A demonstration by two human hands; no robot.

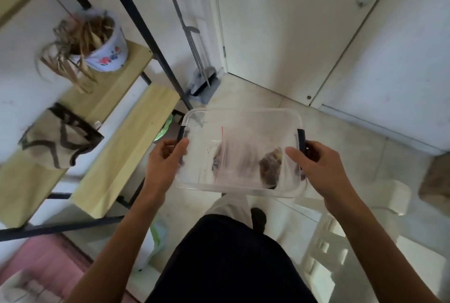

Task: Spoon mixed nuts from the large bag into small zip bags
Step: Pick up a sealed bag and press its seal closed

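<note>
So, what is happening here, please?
A person stands indoors and carries a clear plastic container with both hands. The left hand grips its left side and the right hand its right side, by the black clips. Inside lie small zip bags with something brown, probably nuts; blur hides the detail. No spoon or large bag is in view. A wooden shelf stands at the left.

Honestly nothing readable in here. The flower pot (107, 51) on the shelf at far left only has a painted floral pattern, no words, and the clear plastic box (241, 117) shows no label or number I can make out, too blurry.
</note>
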